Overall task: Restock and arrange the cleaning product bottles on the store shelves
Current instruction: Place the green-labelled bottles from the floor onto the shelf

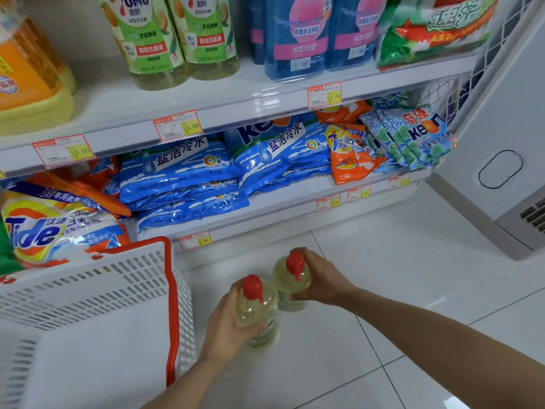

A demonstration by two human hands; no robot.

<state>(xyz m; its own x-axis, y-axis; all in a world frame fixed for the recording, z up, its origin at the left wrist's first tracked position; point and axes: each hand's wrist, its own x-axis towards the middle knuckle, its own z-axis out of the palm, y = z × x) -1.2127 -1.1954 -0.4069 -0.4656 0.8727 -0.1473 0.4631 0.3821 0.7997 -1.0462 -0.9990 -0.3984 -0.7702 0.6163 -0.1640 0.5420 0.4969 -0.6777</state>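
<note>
**Grip state.** The fingers (254,330) of the left hand (227,326) are curled round the shoulder and upper body of the near bottle (261,308), with the thumb up beside its neck. The right hand (321,278) wraps the far bottle (284,280) from the right side, fingers closed around the shoulder. Each hand holds one bottle.

**Location.** Both bottles are low over the tiled floor (383,276), just right of the white basket (171,290) and in front of the bottom shelf. They are side by side and appear to touch. Whether their bases rest on the floor or are lifted clear cannot be determined from this angle.

**Orientation.** Each bottle stands roughly upright. The long axis runs base to cap, with the near cap (253,286) and the far cap (295,262) pointing up towards the camera. The labels are mostly hidden.

**Handling properties.** The bottles are clear plastic and full of pale yellow-green liquid, so expect them to be fairly heavy for one hand. The wall is likely stiff at the shoulder and may yield at mid-body. The smooth plastic may slip if wet.

**Recommended hold.** Grip at the shoulder or waist with a full wrap, not by the cap. Keep the cap upward during transfer. Matching bottles (153,39) stand on the upper shelf (236,95), far left; this is the probable destination, labels facing outward.
</note>
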